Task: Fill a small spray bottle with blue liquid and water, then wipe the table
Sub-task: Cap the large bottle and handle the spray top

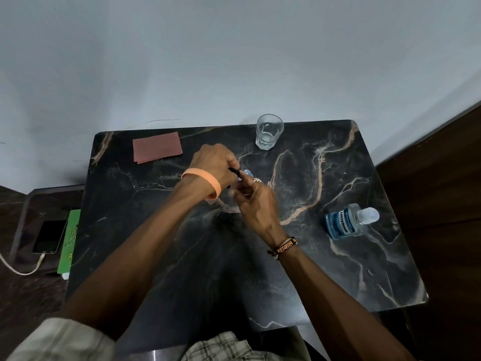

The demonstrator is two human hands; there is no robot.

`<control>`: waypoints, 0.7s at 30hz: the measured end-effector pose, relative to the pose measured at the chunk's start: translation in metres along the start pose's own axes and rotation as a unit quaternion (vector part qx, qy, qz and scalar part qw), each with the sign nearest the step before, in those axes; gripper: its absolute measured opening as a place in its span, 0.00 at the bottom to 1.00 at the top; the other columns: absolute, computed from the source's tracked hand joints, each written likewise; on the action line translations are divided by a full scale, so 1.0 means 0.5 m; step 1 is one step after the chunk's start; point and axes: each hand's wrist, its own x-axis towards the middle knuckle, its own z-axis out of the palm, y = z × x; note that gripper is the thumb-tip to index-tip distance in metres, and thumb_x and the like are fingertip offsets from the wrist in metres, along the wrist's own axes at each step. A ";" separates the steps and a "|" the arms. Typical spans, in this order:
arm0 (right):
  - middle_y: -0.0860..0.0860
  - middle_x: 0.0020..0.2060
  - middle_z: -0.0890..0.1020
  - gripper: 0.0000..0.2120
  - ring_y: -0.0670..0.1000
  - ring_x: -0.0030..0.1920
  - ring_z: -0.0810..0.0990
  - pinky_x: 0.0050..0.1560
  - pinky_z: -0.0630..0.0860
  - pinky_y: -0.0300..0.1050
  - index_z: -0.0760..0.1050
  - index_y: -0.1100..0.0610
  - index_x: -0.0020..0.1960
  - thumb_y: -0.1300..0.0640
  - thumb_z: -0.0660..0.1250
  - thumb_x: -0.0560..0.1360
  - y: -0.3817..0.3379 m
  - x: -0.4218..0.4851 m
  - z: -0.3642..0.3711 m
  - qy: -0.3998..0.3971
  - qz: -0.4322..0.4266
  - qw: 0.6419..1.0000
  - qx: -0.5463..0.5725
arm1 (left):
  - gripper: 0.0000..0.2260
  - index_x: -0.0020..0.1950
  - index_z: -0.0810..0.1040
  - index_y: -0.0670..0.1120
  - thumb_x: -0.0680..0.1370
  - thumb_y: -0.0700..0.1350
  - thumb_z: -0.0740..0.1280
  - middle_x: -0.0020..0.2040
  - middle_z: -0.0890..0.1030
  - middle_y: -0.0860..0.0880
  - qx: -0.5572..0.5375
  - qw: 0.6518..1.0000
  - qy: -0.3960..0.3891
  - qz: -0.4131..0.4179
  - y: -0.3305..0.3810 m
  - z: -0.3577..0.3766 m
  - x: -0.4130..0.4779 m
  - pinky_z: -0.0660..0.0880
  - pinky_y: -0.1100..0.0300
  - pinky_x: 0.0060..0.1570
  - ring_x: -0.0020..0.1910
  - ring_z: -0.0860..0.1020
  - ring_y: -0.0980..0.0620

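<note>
At the middle of the dark marbled surface, both hands meet just above it, over a small spray bottle that is mostly hidden. Left hand is curled closed, fingers pinching a thin black part, likely the sprayer top or its tube; can't tell which. Right hand is partly closed, fingers wrapped round the bottle body, only a bit of pale blue and clear plastic showing between the fingers.

Risks, as judged: the bottle is tiny and held off the surface, so a slip while the black part is twisted or pulled could drop it or spill whatever is inside. The narrow neck makes pouring from the big bottle messy; overshoot would wet the surface. The glass sits at the far edge near the wall, easy to knock when reaching. The blue mouthwash bottle stands to the right, well apart from the hands, cap on, so it needs opening first.

Looks of the spray bottle: small, see-through, light bluish tint, black fitting at top. Fill level not readable, too blurred and covered. Glass holds some clear water, low level. Folded reddish cloth lies flat at the far left corner, untouched, for the wipe step.
</note>
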 end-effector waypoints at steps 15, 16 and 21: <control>0.59 0.47 0.85 0.08 0.50 0.44 0.82 0.47 0.79 0.45 0.81 0.64 0.52 0.69 0.71 0.73 -0.014 0.109 -0.096 -0.075 0.178 0.967 0.164 | 0.10 0.51 0.82 0.44 0.70 0.39 0.72 0.49 0.83 0.43 0.075 0.993 -0.047 0.076 0.100 -0.025 0.122 0.79 0.51 0.50 0.47 0.80 0.43; 0.59 0.47 0.85 0.08 0.50 0.44 0.82 0.48 0.79 0.46 0.81 0.65 0.52 0.69 0.72 0.73 -0.012 0.110 -0.097 -0.079 0.180 0.967 0.161 | 0.11 0.52 0.82 0.44 0.71 0.39 0.71 0.49 0.83 0.43 0.074 0.993 -0.049 0.078 0.099 -0.021 0.123 0.79 0.51 0.51 0.47 0.80 0.43; 0.58 0.49 0.85 0.10 0.47 0.43 0.82 0.45 0.78 0.38 0.80 0.64 0.54 0.70 0.71 0.73 0.001 0.103 -0.093 -0.077 0.187 0.967 0.156 | 0.11 0.50 0.84 0.46 0.69 0.38 0.71 0.48 0.84 0.46 0.067 0.993 -0.047 0.090 0.090 0.006 0.118 0.79 0.55 0.49 0.48 0.81 0.45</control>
